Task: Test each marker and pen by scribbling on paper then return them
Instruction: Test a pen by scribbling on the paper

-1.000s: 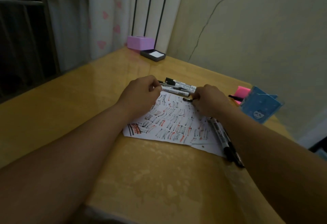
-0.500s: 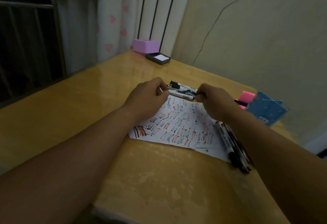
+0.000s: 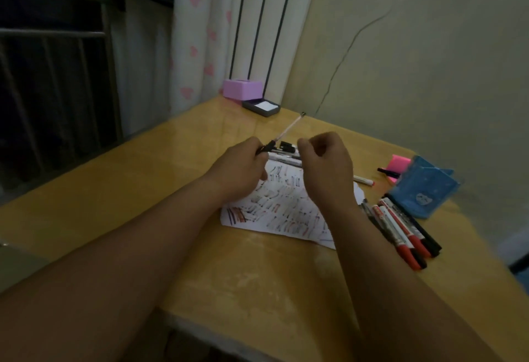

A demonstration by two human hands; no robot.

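Note:
My left hand grips a slim pen by its black end, and the pale barrel slants up and to the right above the table. My right hand hovers beside it with the fingers curled, and nothing shows in it. Under both hands lies a white paper covered in black and red scribbles. A few markers lie at the paper's far edge. Several more red and black markers lie side by side to the right of my right forearm.
A blue pen holder lies on its side at the right, with a pink object and a black pen behind it. A white marker sticks out past my right hand. A pink box and a dark pad sit at the far corner.
Both hands rose from the markers at the paper's far edge. My left hand now has the slim pen, tilted upward, and my right hand has come off it.

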